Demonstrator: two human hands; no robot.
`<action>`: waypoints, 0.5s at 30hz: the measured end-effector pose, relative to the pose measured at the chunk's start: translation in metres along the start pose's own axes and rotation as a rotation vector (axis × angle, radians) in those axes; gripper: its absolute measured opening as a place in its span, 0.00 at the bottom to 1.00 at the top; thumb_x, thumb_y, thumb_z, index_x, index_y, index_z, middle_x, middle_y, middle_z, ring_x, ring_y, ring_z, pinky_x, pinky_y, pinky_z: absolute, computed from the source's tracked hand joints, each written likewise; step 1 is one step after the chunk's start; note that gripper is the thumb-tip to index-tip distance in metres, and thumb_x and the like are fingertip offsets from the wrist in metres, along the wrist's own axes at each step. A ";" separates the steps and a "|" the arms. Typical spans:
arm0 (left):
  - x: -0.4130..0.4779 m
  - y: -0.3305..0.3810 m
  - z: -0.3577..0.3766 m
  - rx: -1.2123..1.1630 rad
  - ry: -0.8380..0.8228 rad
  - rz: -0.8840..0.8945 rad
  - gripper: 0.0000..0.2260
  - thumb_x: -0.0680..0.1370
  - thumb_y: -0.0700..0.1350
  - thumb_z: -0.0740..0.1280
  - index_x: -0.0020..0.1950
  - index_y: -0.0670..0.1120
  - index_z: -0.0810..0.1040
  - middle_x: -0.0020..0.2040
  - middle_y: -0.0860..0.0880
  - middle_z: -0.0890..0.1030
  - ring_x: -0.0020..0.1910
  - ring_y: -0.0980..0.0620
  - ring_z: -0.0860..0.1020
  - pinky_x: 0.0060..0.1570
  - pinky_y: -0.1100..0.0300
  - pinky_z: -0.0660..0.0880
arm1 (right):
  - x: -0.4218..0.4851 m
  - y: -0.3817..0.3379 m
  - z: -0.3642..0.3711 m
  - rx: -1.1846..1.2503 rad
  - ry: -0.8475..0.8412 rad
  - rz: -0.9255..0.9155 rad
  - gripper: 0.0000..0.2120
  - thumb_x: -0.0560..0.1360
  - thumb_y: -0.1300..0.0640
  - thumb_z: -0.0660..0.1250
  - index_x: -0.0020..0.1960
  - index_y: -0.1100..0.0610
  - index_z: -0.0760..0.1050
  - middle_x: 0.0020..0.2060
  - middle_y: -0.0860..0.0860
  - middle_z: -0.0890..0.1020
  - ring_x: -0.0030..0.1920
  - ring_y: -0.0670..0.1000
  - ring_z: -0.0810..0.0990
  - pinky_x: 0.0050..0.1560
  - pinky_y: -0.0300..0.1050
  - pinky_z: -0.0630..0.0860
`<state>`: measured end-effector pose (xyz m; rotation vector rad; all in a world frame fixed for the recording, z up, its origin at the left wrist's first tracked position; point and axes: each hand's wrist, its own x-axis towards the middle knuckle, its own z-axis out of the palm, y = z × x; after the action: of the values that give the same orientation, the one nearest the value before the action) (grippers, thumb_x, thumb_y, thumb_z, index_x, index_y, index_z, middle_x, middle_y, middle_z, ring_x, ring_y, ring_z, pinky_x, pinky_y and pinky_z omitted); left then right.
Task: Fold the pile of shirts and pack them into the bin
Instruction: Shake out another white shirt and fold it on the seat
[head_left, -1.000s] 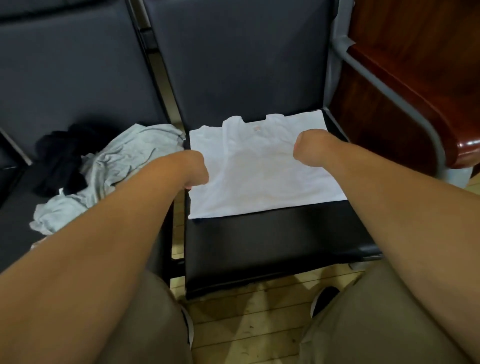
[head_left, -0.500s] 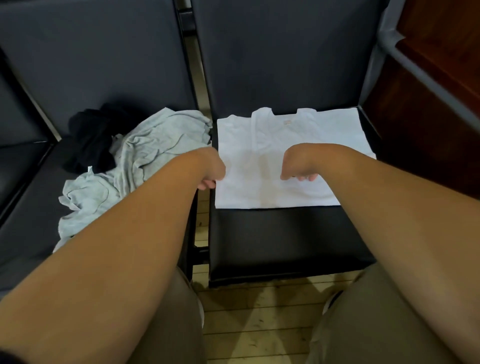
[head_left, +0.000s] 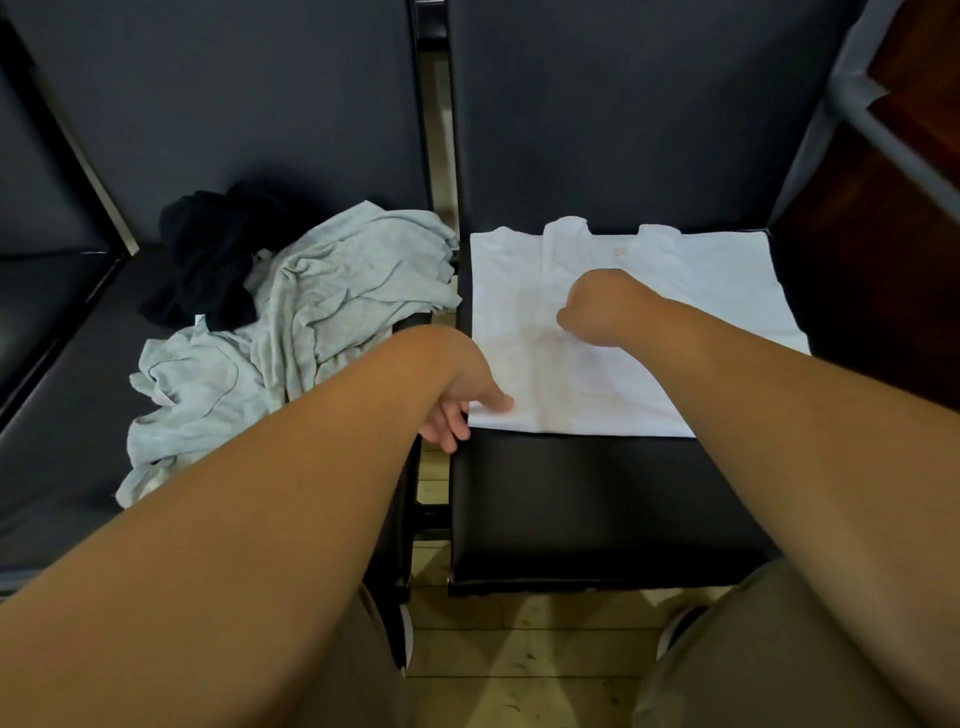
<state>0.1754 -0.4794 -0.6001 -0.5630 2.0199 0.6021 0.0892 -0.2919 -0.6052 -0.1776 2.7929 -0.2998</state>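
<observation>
Since half a second ago the left hand (head_left: 457, 410) has slid down the side of the white shirt (head_left: 675, 291) to its near-left corner, thumb on top and fingers tucked under the edge, pinching it. The right hand (head_left: 592, 306) has drifted to the cloth's middle, curled with its fingers hidden, so I cannot tell whether it grips fabric. The shirt lies flat on the black seat (head_left: 597, 504); a crumpled grey shirt (head_left: 332, 312) and black garment (head_left: 208, 260) sit on the neighbouring one.

Dark padded seats (head_left: 597, 499), pale plank floor (head_left: 524, 660), reddish wood panel (head_left: 878, 249).
</observation>
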 end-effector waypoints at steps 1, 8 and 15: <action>0.006 -0.001 0.000 0.011 -0.011 0.000 0.27 0.79 0.61 0.73 0.64 0.39 0.75 0.44 0.45 0.86 0.43 0.46 0.85 0.46 0.54 0.81 | 0.006 -0.010 0.003 0.025 0.021 -0.015 0.11 0.81 0.52 0.63 0.43 0.57 0.76 0.42 0.53 0.80 0.42 0.53 0.77 0.44 0.48 0.75; 0.021 -0.005 -0.005 -0.003 -0.102 0.044 0.17 0.84 0.57 0.68 0.56 0.43 0.74 0.40 0.50 0.82 0.44 0.51 0.82 0.49 0.57 0.75 | 0.058 -0.092 0.014 0.046 0.133 -0.119 0.13 0.79 0.50 0.65 0.39 0.55 0.71 0.38 0.50 0.74 0.44 0.56 0.77 0.38 0.45 0.70; 0.026 -0.011 -0.013 -0.018 -0.151 0.125 0.14 0.83 0.55 0.70 0.52 0.44 0.76 0.31 0.51 0.85 0.43 0.50 0.84 0.57 0.54 0.76 | 0.117 -0.127 0.032 -0.048 0.243 0.040 0.34 0.79 0.42 0.70 0.78 0.58 0.63 0.73 0.57 0.69 0.71 0.60 0.70 0.63 0.53 0.73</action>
<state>0.1611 -0.5000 -0.6190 -0.3916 1.9179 0.7177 0.0012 -0.4395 -0.6415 -0.1027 3.0423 -0.2601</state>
